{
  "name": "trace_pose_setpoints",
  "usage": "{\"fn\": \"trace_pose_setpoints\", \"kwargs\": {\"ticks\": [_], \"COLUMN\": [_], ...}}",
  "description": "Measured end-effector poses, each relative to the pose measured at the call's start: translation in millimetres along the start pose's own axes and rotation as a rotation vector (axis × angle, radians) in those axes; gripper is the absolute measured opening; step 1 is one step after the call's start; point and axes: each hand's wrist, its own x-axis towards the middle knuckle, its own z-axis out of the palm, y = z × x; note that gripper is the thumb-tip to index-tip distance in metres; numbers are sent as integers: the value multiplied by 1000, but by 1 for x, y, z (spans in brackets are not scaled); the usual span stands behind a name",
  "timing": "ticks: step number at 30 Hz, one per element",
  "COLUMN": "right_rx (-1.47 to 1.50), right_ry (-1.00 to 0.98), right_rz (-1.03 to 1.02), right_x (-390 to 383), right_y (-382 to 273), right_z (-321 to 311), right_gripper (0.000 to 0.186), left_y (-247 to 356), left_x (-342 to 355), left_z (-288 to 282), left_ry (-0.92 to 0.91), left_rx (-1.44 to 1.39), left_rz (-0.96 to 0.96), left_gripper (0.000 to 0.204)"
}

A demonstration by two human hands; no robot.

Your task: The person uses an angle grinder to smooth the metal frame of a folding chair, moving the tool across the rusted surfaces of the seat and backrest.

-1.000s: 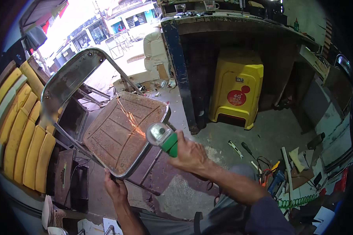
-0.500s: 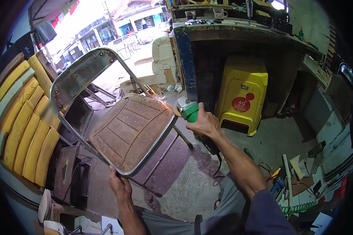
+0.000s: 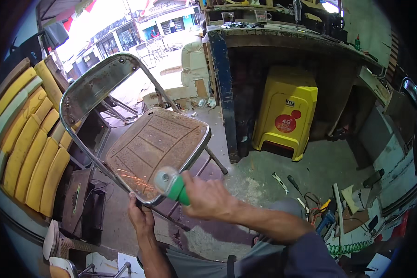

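A metal folding chair point(image 3: 157, 139) with a rusty brown seat and a shiny frame stands before me, its backrest toward the far left. My left hand point(image 3: 142, 217) grips the chair's frame at the near left corner of the seat. In my right hand point(image 3: 209, 197) is a green angle grinder point(image 3: 175, 186), its metal head over the near edge of the seat. Orange sparks fly leftward from it across the seat. The grinder's disc is blurred and mostly hidden under the head.
Yellow and pale green cushions point(image 3: 32, 148) are stacked at the left. A yellow plastic stool point(image 3: 287, 116) lies under the workbench point(image 3: 282, 34). Tools, a green coiled hose point(image 3: 352, 248) and a screwdriver point(image 3: 293, 181) are on the floor at right. A cream sofa point(image 3: 193, 62) stands beyond.
My right hand has brought the grinder from the seat's far right corner to its near edge, toward my left hand. The sparks have moved with it. My left hand keeps its hold.
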Motion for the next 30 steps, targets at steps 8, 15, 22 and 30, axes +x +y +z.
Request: {"fn": "trace_pose_setpoints", "kwargs": {"ticks": [8,15,22,30], "right_rx": [-24,-122,-124,-166], "right_ry": [-15,78,133,129], "right_rz": [109,279,362,430], "right_x": [8,20,45,73], "right_y": [11,67,104,137], "right_z": [-26,-61,-79,-105], "right_gripper": [65,73,79,91], "left_y": [-4,-5,-3,-2], "left_x": [4,-7,-5,-11], "left_z": [-4,10,7,26], "left_ry": [1,93,88,114], "left_rx": [-4,6,10,19], "left_rz": [-20,34,34,73], "left_gripper": [42,36,35,34]}}
